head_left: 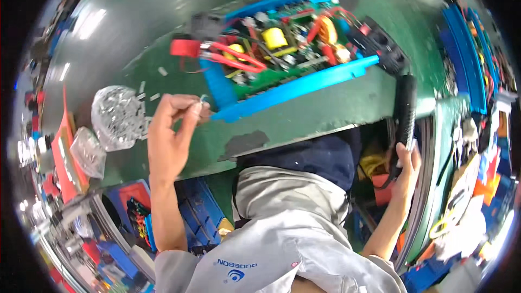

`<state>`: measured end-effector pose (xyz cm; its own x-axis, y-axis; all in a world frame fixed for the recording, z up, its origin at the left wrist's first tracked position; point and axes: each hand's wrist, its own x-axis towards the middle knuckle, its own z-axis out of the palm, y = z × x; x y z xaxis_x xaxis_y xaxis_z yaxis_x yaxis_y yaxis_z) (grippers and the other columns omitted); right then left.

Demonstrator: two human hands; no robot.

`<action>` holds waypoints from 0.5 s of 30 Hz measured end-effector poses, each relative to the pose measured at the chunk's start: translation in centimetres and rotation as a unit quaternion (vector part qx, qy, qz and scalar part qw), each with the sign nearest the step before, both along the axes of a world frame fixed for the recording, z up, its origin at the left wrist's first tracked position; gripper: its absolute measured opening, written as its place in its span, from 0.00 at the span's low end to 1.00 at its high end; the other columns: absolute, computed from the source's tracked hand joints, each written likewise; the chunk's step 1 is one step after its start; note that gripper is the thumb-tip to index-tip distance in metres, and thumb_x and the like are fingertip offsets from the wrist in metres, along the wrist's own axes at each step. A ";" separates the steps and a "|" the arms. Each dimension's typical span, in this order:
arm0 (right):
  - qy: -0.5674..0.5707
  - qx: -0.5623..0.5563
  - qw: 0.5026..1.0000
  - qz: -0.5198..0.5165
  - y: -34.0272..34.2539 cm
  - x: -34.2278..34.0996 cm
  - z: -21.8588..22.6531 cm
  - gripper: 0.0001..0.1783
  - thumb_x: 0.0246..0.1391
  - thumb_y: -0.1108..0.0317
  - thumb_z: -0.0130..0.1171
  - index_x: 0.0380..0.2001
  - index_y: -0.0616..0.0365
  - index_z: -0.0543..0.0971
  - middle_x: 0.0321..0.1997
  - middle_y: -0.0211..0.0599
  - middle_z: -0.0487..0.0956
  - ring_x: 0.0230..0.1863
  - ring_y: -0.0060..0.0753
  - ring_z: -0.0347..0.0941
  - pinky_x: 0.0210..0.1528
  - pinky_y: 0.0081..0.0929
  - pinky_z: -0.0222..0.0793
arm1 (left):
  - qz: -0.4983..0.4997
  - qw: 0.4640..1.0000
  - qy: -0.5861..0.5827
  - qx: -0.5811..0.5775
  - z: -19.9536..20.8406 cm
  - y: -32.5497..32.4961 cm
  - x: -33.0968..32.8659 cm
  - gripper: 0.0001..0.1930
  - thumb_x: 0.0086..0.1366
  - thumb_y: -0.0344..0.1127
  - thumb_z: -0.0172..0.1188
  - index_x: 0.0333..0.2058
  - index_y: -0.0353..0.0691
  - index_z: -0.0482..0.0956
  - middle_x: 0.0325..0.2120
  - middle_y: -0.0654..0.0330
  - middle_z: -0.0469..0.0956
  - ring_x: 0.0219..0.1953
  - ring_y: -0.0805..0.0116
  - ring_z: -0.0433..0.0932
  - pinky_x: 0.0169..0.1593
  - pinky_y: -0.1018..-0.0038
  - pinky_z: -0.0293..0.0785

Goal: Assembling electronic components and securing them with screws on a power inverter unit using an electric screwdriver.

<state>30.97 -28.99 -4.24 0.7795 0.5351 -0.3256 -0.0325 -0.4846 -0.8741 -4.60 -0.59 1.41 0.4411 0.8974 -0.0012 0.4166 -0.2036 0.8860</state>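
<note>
Near the front edge of the bench (315, 104), the left hand (167, 144) pinches a tiny piece (204, 99), the right hand (407, 172) gripping a black tool (406, 103).

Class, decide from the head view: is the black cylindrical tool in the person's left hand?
No: the right hand holds the black cylindrical tool, while the left hand pinches a small piece.

Bench (404, 30): green top, spanning centre. Light reflections (90, 23): white, ten o'clock. Blue crate (199, 203): below bench edge, seven o'clock. Side surface (446, 133): green, cluttered, three o'clock.
</note>
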 end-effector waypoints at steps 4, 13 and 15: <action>0.258 0.119 0.958 -0.038 -1.2 -7.7 1.1 0.34 0.40 0.55 0.63 0.48 0.68 0.74 0.28 0.35 0.75 0.23 0.26 0.70 0.25 0.22 0.64 | -0.023 0.995 0.081 -0.061 -0.1 2.2 2.6 0.05 0.68 0.25 0.62 0.41 0.33 0.79 0.36 0.62 0.82 0.39 0.79 0.80 0.40 0.80 0.75; 0.149 0.003 0.949 0.277 2.4 -16.3 0.9 0.28 0.62 0.53 0.62 0.56 0.62 0.68 0.33 0.51 0.80 0.32 0.50 0.80 0.38 0.39 0.73 | -0.109 0.985 0.136 0.012 -2.0 4.4 3.3 0.09 0.69 0.25 0.61 0.47 0.31 0.82 0.39 0.60 0.83 0.42 0.76 0.80 0.48 0.79 0.75; 0.106 0.058 0.954 0.274 2.6 -16.7 0.4 0.23 0.70 0.53 0.48 0.54 0.63 0.68 0.27 0.52 0.78 0.27 0.51 0.78 0.33 0.44 0.70 | -0.103 0.988 0.114 -0.034 -1.8 4.1 3.8 0.10 0.70 0.25 0.60 0.47 0.29 0.82 0.40 0.59 0.83 0.43 0.76 0.80 0.50 0.79 0.75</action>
